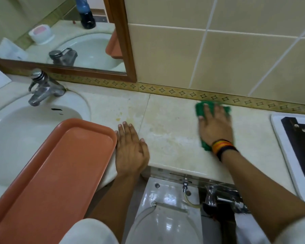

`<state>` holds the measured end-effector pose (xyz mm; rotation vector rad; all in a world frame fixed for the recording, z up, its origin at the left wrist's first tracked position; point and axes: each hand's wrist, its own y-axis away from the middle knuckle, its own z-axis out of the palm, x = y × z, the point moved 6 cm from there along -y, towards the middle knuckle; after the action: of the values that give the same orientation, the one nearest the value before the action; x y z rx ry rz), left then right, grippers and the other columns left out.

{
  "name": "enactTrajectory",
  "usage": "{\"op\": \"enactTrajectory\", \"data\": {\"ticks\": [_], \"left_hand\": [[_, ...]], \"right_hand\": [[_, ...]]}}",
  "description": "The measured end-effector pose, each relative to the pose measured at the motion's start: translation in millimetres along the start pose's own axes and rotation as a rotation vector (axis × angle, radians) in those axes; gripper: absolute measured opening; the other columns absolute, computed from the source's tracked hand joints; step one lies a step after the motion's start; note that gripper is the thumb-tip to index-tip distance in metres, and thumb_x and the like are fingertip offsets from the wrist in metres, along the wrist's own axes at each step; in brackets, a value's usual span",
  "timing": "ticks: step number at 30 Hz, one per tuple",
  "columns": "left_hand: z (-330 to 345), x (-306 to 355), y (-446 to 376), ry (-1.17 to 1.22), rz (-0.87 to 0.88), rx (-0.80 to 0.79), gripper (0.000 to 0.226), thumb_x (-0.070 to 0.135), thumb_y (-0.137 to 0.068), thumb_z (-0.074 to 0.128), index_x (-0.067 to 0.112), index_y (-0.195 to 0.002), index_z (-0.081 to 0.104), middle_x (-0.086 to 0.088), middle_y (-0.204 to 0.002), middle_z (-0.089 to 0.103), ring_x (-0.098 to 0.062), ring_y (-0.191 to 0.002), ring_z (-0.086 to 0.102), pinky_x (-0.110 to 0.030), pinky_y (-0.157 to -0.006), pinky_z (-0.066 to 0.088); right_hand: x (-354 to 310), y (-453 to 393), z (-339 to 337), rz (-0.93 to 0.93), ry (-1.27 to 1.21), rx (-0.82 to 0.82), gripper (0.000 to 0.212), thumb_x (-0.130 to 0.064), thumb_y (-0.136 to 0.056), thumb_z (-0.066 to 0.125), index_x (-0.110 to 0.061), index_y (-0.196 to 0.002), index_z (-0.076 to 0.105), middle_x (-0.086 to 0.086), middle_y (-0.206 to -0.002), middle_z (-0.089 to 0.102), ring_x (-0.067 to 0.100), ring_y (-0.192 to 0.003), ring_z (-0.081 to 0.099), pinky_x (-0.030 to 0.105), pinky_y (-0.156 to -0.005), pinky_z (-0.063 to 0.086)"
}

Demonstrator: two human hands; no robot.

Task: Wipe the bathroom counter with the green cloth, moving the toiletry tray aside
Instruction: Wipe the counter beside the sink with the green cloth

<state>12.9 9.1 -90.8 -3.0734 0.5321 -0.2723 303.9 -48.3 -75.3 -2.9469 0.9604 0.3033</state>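
Note:
My right hand (pixel 214 126) presses flat on the green cloth (pixel 201 107), which lies on the pale stone counter (pixel 167 120) close to the tiled back wall. Cloth shows past the fingertips and below the wrist. My left hand (pixel 130 147) rests palm down on the counter near its front edge, fingers together, holding nothing. Its side touches the right end of an empty orange tray (pixel 56 164), which lies partly over the sink and overhangs the counter front. A white toiletry tray (pixel 285 155) with dark items sits at the far right.
A white sink (pixel 21 131) with a chrome tap (pixel 42 87) fills the left. A framed mirror (pixel 69 36) stands behind it. Yellowish stains mark the counter's middle. Below the counter front are a toilet (pixel 164 213) and chrome fittings (pixel 222 196).

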Motion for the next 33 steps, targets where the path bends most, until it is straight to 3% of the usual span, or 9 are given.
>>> {"op": "enactTrajectory", "data": {"ticks": [3,6,11,15,18,20,23,28,33], "left_hand": [[1.4,-2.0,2.7,-0.006,-0.018,-0.021,0.075,0.033,-0.098,0.015,-0.005,-0.163,0.019,-0.024,-0.171,0.015,-0.036,-0.162,0.01,-0.048,-0.133,0.007],[-3.5,-0.9,2.4,-0.025,-0.011,-0.027,0.074,0.032,-0.098,0.018,-0.005,-0.163,0.019,-0.024,-0.172,0.015,-0.035,-0.162,0.01,-0.048,-0.133,0.007],[-2.7,-4.1,2.3,-0.044,0.006,-0.014,0.073,0.032,-0.099,0.024,-0.007,-0.161,0.023,-0.027,-0.17,0.019,-0.039,-0.161,0.014,-0.052,-0.131,0.012],[0.0,-2.9,-0.7,-0.042,0.012,-0.005,0.074,0.032,-0.098,0.024,-0.008,-0.161,0.024,-0.028,-0.169,0.02,-0.04,-0.161,0.015,-0.054,-0.13,0.015],[0.9,-0.7,-0.6,-0.019,0.01,0.006,0.073,0.032,-0.099,0.027,-0.007,-0.161,0.024,-0.027,-0.17,0.019,-0.039,-0.161,0.014,-0.054,-0.13,0.015],[0.5,1.4,-0.2,-0.023,0.013,0.018,0.073,0.031,-0.099,0.029,-0.007,-0.16,0.025,-0.027,-0.169,0.021,-0.039,-0.161,0.016,-0.054,-0.13,0.016],[1.2,2.0,-1.5,-0.001,0.006,0.062,0.072,0.03,-0.098,0.029,-0.008,-0.159,0.03,-0.027,-0.168,0.025,-0.039,-0.16,0.021,-0.052,-0.131,0.017],[5.3,-1.0,-0.2,0.055,-0.012,0.154,0.074,0.029,-0.097,0.034,-0.008,-0.161,0.023,-0.025,-0.171,0.015,-0.035,-0.162,0.011,-0.051,-0.131,0.017],[6.1,-6.1,-1.6,0.103,-0.014,0.243,0.08,0.03,-0.097,0.037,-0.006,-0.163,0.013,-0.021,-0.174,0.003,-0.031,-0.164,0.0,-0.048,-0.132,0.012]], "right_hand": [[-76.5,29.2,20.3,-0.308,0.022,-0.055,0.061,-0.049,-0.107,0.024,-0.029,-0.164,0.022,0.01,-0.173,0.016,0.03,-0.16,0.014,0.052,-0.13,0.011],[-45.8,96.3,23.1,-0.447,0.01,-0.07,0.056,-0.05,-0.109,0.022,-0.036,-0.163,0.022,0.0,-0.173,0.017,0.022,-0.161,0.013,0.047,-0.13,0.009],[109.7,103.5,-6.0,0.117,-0.013,0.035,0.063,-0.05,-0.105,0.021,-0.022,-0.161,0.031,0.017,-0.169,0.027,0.037,-0.155,0.026,0.06,-0.126,0.021],[99.0,29.5,-18.8,0.431,-0.013,0.101,0.062,-0.037,-0.106,0.032,-0.01,-0.162,0.028,0.027,-0.167,0.022,0.043,-0.156,0.018,0.059,-0.127,0.012],[72.2,-8.1,-16.9,0.523,-0.04,0.068,0.064,-0.038,-0.106,0.031,-0.012,-0.163,0.023,0.026,-0.169,0.017,0.041,-0.158,0.011,0.058,-0.128,0.007],[22.3,-12.7,-3.5,0.36,-0.007,0.065,0.063,-0.039,-0.105,0.032,-0.013,-0.162,0.028,0.026,-0.168,0.023,0.041,-0.157,0.018,0.057,-0.128,0.013],[-90.7,-10.3,20.5,-0.12,0.008,0.047,0.06,-0.041,-0.103,0.035,-0.017,-0.157,0.04,0.023,-0.163,0.035,0.04,-0.151,0.033,0.054,-0.126,0.023],[-237.6,-46.0,43.7,-0.787,0.011,-0.136,0.055,-0.041,-0.107,0.037,-0.027,-0.16,0.037,0.012,-0.168,0.031,0.03,-0.157,0.025,0.047,-0.128,0.018],[-281.6,-44.2,53.5,-1.126,0.095,-0.216,0.053,-0.042,-0.109,0.035,-0.033,-0.161,0.034,0.005,-0.172,0.024,0.025,-0.16,0.018,0.048,-0.128,0.016]]}}
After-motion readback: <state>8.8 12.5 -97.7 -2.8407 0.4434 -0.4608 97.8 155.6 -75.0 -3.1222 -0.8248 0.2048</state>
